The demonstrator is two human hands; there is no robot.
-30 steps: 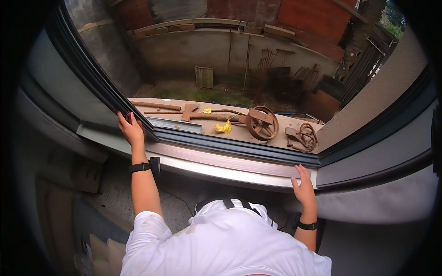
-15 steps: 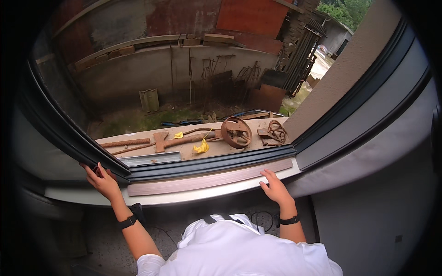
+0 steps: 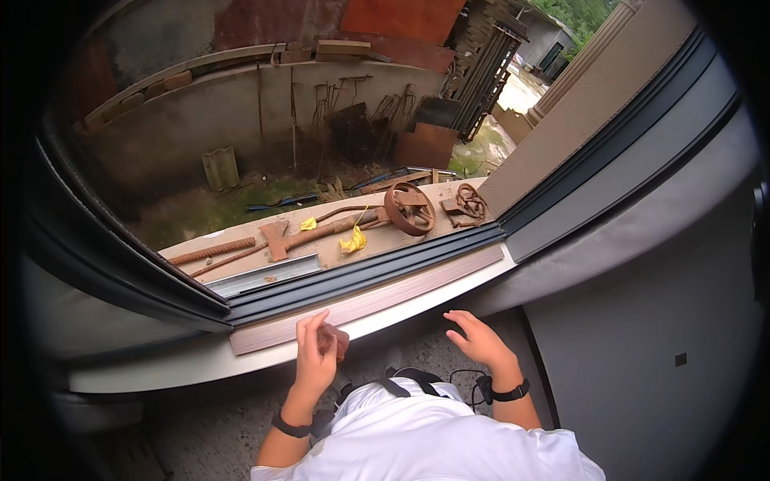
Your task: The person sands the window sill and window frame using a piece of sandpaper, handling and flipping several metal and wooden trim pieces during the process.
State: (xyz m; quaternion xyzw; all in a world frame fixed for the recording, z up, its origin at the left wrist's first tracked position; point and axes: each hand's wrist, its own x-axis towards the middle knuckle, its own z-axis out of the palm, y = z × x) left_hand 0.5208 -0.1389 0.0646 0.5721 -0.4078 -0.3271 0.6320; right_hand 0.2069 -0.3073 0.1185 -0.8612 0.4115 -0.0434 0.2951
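A pale pinkish wood-grain strip (image 3: pixel 377 297) lies along the white window sill (image 3: pixel 160 361), beside the dark window track (image 3: pixel 361 272). Over the sill's inner edge, near the strip's left half, my left hand (image 3: pixel 315 353) is closed on a small reddish-brown block (image 3: pixel 341 341). The fingers partly cover the block, so its exact kind cannot be made out. My right hand (image 3: pixel 481 341) hovers to the right, just inside the sill, its fingers apart and holding nothing. It touches neither the strip nor the sill.
On the outer ledge lie a rusty axe head (image 3: pixel 275 239), a rusty wheel (image 3: pixel 410 208), a ribbed bar (image 3: pixel 212 250), yellow leaves (image 3: pixel 353 239) and a metal channel (image 3: pixel 265 275). Dark window frame sides (image 3: pixel 609 136) flank the opening. A grey wall (image 3: pixel 642 337) stands at right.
My left hand has moved right from the left window corner, bringing the reddish-brown block along. My right hand has drawn back off the strip. The view has shifted and tilted.
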